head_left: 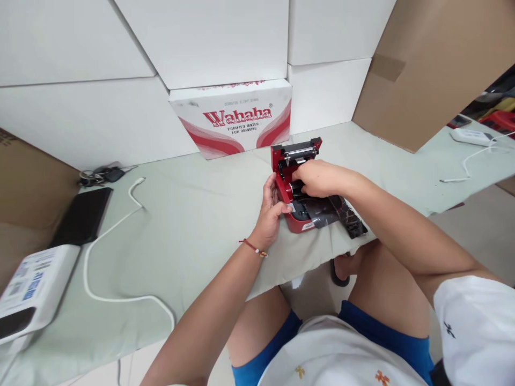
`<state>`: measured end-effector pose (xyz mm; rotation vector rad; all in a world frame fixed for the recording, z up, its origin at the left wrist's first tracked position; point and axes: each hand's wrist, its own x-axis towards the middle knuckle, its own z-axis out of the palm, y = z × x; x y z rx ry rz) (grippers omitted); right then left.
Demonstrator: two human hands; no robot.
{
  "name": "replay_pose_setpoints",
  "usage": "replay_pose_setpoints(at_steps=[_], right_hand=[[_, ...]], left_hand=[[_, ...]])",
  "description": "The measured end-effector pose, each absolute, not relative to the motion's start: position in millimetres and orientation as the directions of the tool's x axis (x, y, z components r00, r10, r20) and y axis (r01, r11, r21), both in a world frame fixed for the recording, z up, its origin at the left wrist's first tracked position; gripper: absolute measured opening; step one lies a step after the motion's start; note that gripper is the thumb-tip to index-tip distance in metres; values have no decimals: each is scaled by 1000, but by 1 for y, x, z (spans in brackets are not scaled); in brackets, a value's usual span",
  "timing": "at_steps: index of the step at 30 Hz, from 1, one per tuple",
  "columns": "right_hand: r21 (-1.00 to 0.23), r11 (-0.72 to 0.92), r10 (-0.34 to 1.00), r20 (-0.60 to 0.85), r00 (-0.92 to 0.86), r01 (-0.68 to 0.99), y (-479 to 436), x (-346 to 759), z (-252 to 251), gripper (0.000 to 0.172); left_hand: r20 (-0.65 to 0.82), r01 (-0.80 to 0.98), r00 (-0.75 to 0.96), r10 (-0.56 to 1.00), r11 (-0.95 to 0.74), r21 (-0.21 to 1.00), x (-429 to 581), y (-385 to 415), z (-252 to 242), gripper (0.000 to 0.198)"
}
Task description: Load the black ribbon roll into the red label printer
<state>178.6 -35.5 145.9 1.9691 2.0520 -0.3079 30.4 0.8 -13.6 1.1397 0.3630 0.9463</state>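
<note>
A small red label printer [283, 188] sits near the table's front edge with its lid raised, showing a dark roller [302, 147]. My left hand [270, 214] grips the printer's left side, its thumb over the front rim. Inside the open body are the curled fingers of my right hand [317, 177]; their tips are partly hidden, and what they pinch is not visible. Just below them lies a black roll [298, 188]. From under my right hand, a sheet of dark ribbon film [322, 212] drapes over the printer's front right side. A glossy black strip [354, 222] lies beside it.
Behind the printer stands a Wahaha water carton [241, 120] against stacked white boxes [225, 43]. A brown cardboard box [426, 69] is at the right. On the left lie a white cable [120, 214], a black flat box [82, 217] and a white device [40, 284].
</note>
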Motion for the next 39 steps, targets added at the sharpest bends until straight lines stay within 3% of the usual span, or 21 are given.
replay_pose_setpoints(at_steps=[6,8,10,12,14,16,21,25,31,35,39], right_hand=[[-22,28,933,-360,-34,999,-30,183,137,31],[-83,46,958,-279,-67,996,-40,183,136,28],[-186,76,995,-51,-87,980,-59,182,131,26],[-273,179,954,284,-98,945,-85,182,119,26],[-238,311,828,543,-140,920,-113,182,100,24],[-137,356,733,655,-185,924,-136,182,79,18],[-32,364,634,741,-223,931,-156,182,34,40],[-81,389,550,819,-161,918,-152,181,18,38],[-147,382,581,806,-113,912,-152,179,19,37],[-176,424,566,817,-108,888,-156,180,25,36],[-237,439,556,829,-54,867,-164,181,25,39]], left_hand=[[212,-444,588,781,93,891,29,1,-11,90],[211,-442,589,780,93,892,28,1,-11,91],[210,-434,593,778,89,896,28,2,-12,92],[209,-427,594,777,84,900,28,3,-14,90],[208,-425,594,777,83,901,27,4,-15,88],[205,-426,593,779,87,900,26,4,-14,86],[201,-396,578,791,56,916,18,2,-11,75],[224,-347,509,831,-40,937,11,6,-6,66],[354,-191,280,892,-310,931,24,43,47,51],[444,-93,380,812,-443,891,38,51,86,54],[489,-19,383,783,-523,852,25,20,82,53]])
